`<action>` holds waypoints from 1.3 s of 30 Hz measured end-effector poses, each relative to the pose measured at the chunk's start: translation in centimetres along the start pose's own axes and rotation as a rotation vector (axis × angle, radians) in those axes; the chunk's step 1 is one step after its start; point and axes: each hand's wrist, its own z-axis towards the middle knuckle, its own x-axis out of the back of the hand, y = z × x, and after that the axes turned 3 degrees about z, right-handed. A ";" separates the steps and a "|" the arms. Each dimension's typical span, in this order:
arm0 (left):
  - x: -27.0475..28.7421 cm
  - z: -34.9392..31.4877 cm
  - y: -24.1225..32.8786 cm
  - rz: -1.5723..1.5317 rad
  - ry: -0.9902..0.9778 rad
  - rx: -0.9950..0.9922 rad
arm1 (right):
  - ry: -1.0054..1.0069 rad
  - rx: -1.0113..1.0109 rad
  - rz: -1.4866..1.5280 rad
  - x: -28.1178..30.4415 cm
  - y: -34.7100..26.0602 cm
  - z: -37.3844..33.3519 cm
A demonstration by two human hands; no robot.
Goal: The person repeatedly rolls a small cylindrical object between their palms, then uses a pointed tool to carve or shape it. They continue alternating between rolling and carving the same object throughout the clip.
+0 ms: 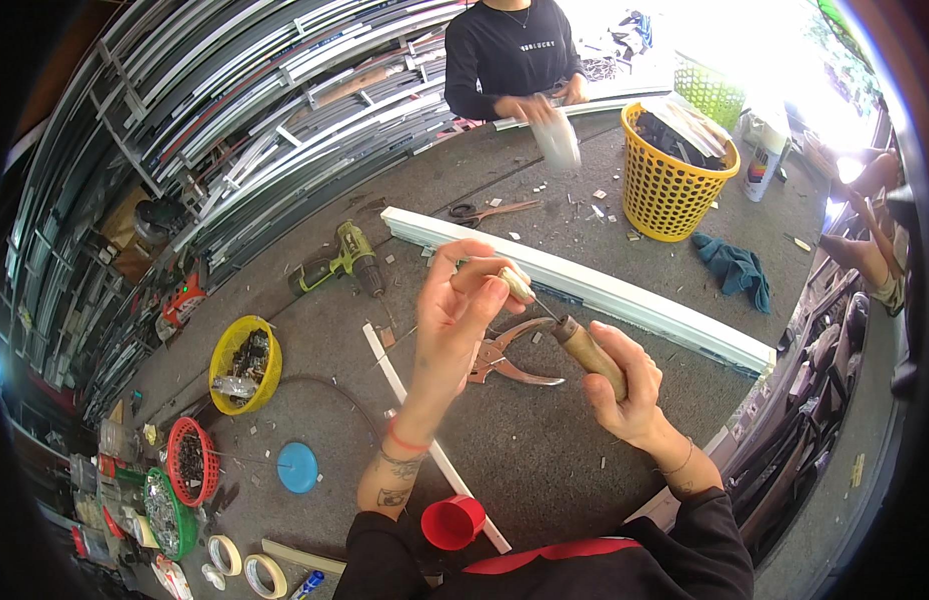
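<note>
My left hand (463, 308) is raised over the grey worktable (545, 460), its fingers pinched on a small pale piece (515, 283). My right hand (622, 385) grips the wooden handle of an awl (589, 352), whose thin metal tip points up at that piece. Below the hands lie pliers (513, 363) with reddish handles. A long white profile (585, 287) lies across the table behind them, and a thin white strip (433, 448) runs under my left forearm.
A green cordless drill (340, 264) and scissors (490, 211) lie farther back. A yellow basket (672, 180) stands at right beside a teal cloth (735, 268). Small bowls of hardware (245, 364), a blue lid (298, 467), a red cup (454, 521) and tape rolls (266, 575) sit at left. Another person (515, 60) works across the table.
</note>
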 end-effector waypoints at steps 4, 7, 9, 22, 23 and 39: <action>-0.6 -0.4 0.1 0.004 -0.044 0.015 | -0.019 -0.050 0.085 -0.1 -0.1 -0.3; -0.9 -0.8 0.4 -0.084 -0.106 -0.020 | -0.045 -0.013 0.079 -0.2 -0.1 -0.4; -1.1 -0.9 0.7 -0.025 -0.107 -0.063 | -0.039 0.060 0.037 -0.3 -0.1 -0.4; -2.0 -1.8 2.6 0.200 -0.102 -0.038 | -0.082 0.038 0.201 -1.2 0.1 -1.3; -2.0 -1.7 2.7 0.207 -0.098 -0.039 | -0.070 0.048 0.192 -1.2 0.1 -1.4; -1.8 -1.8 3.2 0.177 -0.182 0.014 | -0.058 0.004 0.189 -1.1 -0.1 -1.2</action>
